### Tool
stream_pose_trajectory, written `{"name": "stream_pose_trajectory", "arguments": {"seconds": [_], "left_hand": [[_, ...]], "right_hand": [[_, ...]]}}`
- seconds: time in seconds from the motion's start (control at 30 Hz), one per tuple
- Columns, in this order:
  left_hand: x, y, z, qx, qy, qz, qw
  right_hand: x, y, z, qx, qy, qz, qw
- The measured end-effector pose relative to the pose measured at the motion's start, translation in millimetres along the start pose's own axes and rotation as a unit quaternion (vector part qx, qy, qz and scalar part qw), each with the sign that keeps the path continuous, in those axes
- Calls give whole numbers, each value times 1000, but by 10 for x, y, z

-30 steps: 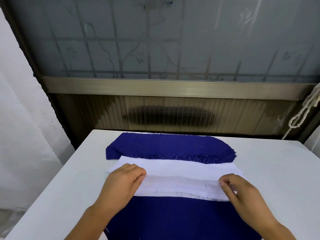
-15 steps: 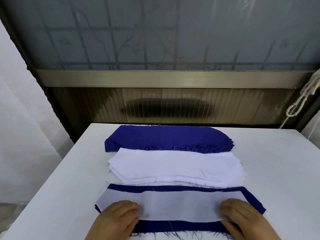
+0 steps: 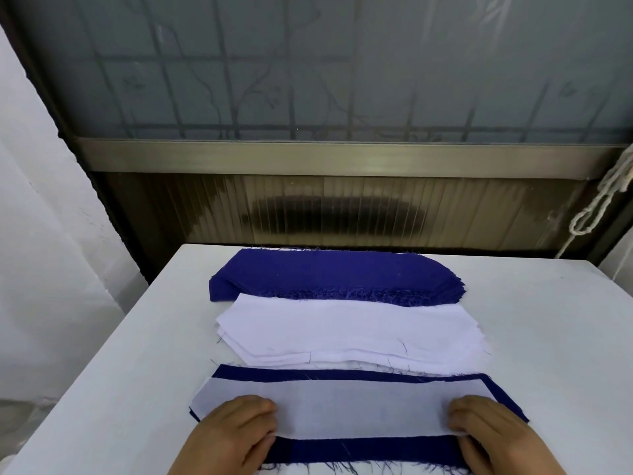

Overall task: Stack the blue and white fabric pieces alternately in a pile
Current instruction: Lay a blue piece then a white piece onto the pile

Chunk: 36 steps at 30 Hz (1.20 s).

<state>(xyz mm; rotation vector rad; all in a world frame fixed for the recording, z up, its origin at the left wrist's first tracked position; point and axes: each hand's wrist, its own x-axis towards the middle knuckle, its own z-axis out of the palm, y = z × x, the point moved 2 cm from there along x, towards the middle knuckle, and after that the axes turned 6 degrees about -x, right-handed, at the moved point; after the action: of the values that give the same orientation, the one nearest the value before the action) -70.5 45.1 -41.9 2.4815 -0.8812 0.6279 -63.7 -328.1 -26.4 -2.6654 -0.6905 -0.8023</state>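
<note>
Resting flat, fingers relaxed, left hand (image 3: 236, 428) and right hand (image 3: 486, 430) press the white piece (image 3: 359, 409) ends onto the blue piece (image 3: 363, 454) — blue edges showing around it — at the table (image 3: 102, 389) near edge.

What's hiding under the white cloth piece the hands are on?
A dark blue fabric piece lies under the white fabric strip; its edges show at the far and near sides. Its middle is covered, and so is anything beneath it. The left hand and right hand rest on the ends.
</note>
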Motion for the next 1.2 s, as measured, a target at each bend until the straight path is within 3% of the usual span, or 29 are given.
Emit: {"name": "stream_pose_trajectory", "arguments": {"seconds": [0.23, 0.47, 0.7, 0.87, 1.0, 1.2], "left_hand": [[31, 22, 20, -21, -13, 1, 1000], [50, 5, -87, -36, -51, -15, 998], [144, -193, -179, 30, 33, -82, 996], [643, -190, -2, 51, 20, -98, 994], [1015, -214, 228, 42, -56, -148, 987], [921, -314, 436, 15, -74, -162, 984]], "right_hand": [[105, -12, -106, 13, -57, 17, 998], [162, -75, -33, -1, -62, 19, 998], [217, 224, -27, -110, -30, 85, 990], [584, 177, 82, -34, -54, 110, 992], [848, 206, 297, 45, -123, 123, 984], [760, 281, 475, 86, -137, 156, 974]]}}
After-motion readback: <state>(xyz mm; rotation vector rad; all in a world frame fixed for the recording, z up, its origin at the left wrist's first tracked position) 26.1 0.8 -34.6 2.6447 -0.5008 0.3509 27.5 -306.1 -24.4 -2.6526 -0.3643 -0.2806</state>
